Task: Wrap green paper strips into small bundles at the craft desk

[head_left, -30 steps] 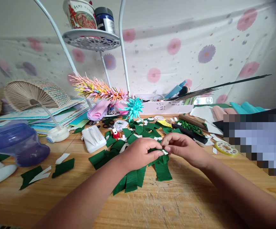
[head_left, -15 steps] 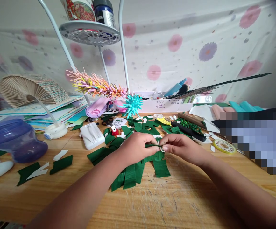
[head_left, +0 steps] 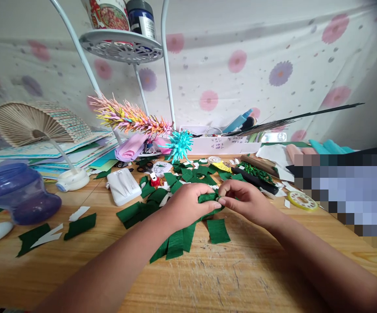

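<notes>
My left hand (head_left: 188, 204) and my right hand (head_left: 245, 201) meet at the middle of the wooden table (head_left: 227, 274). Both pinch the same small piece of green crepe paper (head_left: 208, 198) between thumbs and fingertips. Under and around the hands lie several cut green crepe strips (head_left: 178, 239), and one green rectangle (head_left: 218, 230) rests just in front of my right hand. More green pieces (head_left: 191, 174) are heaped behind the hands.
A white plastic case (head_left: 123, 186), a purple cup (head_left: 18, 193), a paper fan (head_left: 38, 124), a colourful spiky paper stem (head_left: 129, 119), a teal spiky ball (head_left: 179, 145), a white box (head_left: 227, 143) of tools, a yellow tape roll (head_left: 302, 200) and a white metal rack (head_left: 123, 43) surround the work spot.
The small white scrap seen between my fingertips is no longer visible. Both hands have bunched the green paper between them and shifted slightly up and left in view.
</notes>
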Demonstrator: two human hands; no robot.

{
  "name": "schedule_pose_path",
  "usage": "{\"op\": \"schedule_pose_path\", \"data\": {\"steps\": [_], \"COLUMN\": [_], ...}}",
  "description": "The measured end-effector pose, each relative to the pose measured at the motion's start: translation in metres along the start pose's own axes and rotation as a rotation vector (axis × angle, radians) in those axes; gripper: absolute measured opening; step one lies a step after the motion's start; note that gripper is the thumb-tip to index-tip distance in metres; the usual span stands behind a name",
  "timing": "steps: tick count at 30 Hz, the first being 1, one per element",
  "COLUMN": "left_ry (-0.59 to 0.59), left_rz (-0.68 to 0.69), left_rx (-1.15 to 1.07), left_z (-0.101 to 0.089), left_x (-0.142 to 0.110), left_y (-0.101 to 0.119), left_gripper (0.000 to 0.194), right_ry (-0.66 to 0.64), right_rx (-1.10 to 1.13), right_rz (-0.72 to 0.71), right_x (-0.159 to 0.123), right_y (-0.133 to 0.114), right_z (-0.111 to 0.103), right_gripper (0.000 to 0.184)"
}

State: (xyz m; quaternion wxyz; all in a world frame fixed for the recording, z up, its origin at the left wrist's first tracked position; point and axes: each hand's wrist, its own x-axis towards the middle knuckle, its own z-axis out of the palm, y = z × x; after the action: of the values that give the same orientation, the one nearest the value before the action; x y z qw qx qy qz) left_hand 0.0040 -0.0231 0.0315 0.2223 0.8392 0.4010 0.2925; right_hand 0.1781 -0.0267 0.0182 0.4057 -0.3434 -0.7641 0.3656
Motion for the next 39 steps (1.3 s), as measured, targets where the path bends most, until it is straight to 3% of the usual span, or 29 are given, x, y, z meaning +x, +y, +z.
{"op": "schedule_pose_path", "data": {"steps": [5,13,21,27,39], "left_ry": [0.002,-0.024,-0.005,-0.014,-0.083], "left_rz": [0.014,-0.014,-0.119,-0.148,-0.116], "left_rx": [0.012,-0.11,-0.113,-0.213,-0.286], "left_z": [0.001,0.003,0.007,0.007,0.003], "left_x": [0.002,0.004,0.005,0.005,0.003], "left_y": [-0.002,-0.002,-0.01,-0.005,-0.005], "left_gripper": [0.015,0.016,0.012,0.011,0.018], "right_ry": [-0.061,-0.102,-0.101,-0.001,-0.054], "right_rx": [0.202,0.314,0.093,-0.075,0.293], "right_rz": [0.074,0.118,0.063,-0.027,0.02], "right_x": [0.0,0.003,0.002,0.002,0.001], "right_y": [0.002,0.003,0.007,0.007,0.008], "right_z": [-0.004,-0.001,-0.002,0.0,0.001], "right_gripper": [0.016,0.015,0.013,0.009,0.017]}}
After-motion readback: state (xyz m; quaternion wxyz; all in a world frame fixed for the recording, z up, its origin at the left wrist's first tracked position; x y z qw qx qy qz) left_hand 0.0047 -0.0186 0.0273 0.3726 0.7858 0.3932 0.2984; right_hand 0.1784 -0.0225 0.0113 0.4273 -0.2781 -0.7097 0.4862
